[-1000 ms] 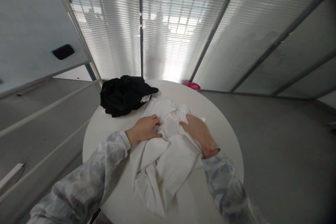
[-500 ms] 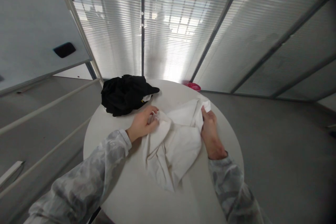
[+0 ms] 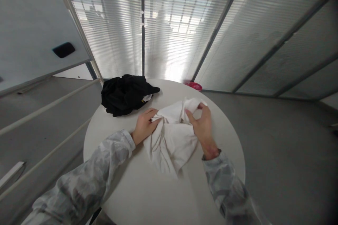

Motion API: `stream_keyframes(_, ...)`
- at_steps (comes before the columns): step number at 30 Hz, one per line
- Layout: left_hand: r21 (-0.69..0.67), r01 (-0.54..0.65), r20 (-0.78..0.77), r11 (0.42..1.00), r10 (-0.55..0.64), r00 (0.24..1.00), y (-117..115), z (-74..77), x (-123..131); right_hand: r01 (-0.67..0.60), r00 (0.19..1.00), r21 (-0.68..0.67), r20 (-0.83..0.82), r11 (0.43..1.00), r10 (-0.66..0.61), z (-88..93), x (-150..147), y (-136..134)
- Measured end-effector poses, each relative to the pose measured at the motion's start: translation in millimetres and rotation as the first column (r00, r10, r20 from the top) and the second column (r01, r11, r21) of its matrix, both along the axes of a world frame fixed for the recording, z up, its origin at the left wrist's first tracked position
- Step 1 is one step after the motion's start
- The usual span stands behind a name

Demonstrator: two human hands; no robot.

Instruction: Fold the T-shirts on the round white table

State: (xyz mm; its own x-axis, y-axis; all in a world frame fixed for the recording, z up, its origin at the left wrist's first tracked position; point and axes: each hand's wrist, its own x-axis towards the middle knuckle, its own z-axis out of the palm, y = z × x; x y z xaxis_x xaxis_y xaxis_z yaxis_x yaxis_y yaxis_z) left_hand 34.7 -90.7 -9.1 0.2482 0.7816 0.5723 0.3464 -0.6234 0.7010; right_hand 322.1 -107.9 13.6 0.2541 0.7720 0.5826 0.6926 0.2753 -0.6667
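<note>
A crumpled white cloth (image 3: 179, 140), perhaps a garment, lies bunched on the round white table (image 3: 153, 200). At its upper left edge, my left hand (image 3: 145, 124) is closed, with a fold pinched between thumb and fingers. My right hand (image 3: 202, 121) grips the upper right part of the cloth, thumb and index finger curved round a raised fold with a gap between their tips. The lower end of the cloth hangs in loose creases towards me. Just beyond my left hand rests a heap of black fabric (image 3: 123, 95) with a small white and yellow patch.
A pink mesh basket (image 3: 194, 86) shows past the table's far edge. To the left stands a whiteboard (image 3: 34, 24) on a pale frame with rails (image 3: 52, 103). Glass partitions with blinds (image 3: 171, 42) rise behind the table. Grey floor (image 3: 285, 147) spreads to the right.
My right hand has moved left and turned inward, drawing the cloth's right side towards the middle. The cloth is more bunched, and its lower tip has pulled up. My left hand has shifted slightly.
</note>
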Motion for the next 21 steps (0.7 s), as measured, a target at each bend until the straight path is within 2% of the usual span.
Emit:
stream_keyframes(1, -0.001, -0.015, 0.051, 1.0, 0.015, 0.999, 0, 1.6, 0, -0.044, 0.998, 0.008, 0.034, 0.999, 0.044, -1.4, -2, -2)
stream_keyframes(3, -0.017, -0.032, 0.13, 0.999, 0.034, 0.991, -1, 3.6, 2, -0.236, 0.969, -0.061, 0.065, 0.97, 0.24, -4.5, -9, -5)
stream_keyframes(5, -0.042, -0.018, 0.182, 0.999, 0.026, 0.983, -1, 4.0, 5, -0.434, 0.878, -0.215, 0.115, 0.875, 0.464, -7.3, -19, -8)
stream_keyframes(7, -0.053, 0.036, 0.203, 0.998, -0.024, 0.979, -1, 2.9, 7, -0.501, 0.804, -0.319, 0.174, 0.805, 0.569, -9.2, -30, -10)
stream_keyframes(9, -0.05, 0.13, 0.179, 0.99, -0.119, 0.977, -1, 1.4, 8, -0.485, 0.795, -0.345, 0.208, 0.804, 0.569, -9.5, -37, -9)
stream_keyframes(11, -0.038, 0.211, 0.132, 0.977, -0.205, 0.97, -1, 0.6, 9, -0.442, 0.829, -0.353, 0.188, 0.824, 0.526, -8.6, -40, -8)
stream_keyframes(14, -0.015, 0.237, 0.086, 0.972, -0.235, 0.968, -1, 1.2, 7, -0.424, 0.876, -0.36, 0.071, 0.831, 0.477, -6.6, -40, -9)
stream_keyframes(17, 0.027, 0.151, 0.082, 0.988, -0.153, 0.985, 4, 1.3, 2, -0.456, 0.89, -0.312, -0.153, 0.833, 0.429, -4.1, -40, -13)
stream_keyframes(19, 0.052, 0.047, 0.093, 0.998, -0.052, 0.994, 9, -0.6, -3, -0.438, 0.879, -0.24, -0.318, 0.866, 0.356, 0.3, -41, -12)
stream_keyframes(21, 0.074, -0.048, 0.101, 0.996, 0.041, 0.994, 16, -4.5, -8, -0.392, 0.831, -0.142, -0.479, 0.909, 0.283, 9.4, -40, -5)
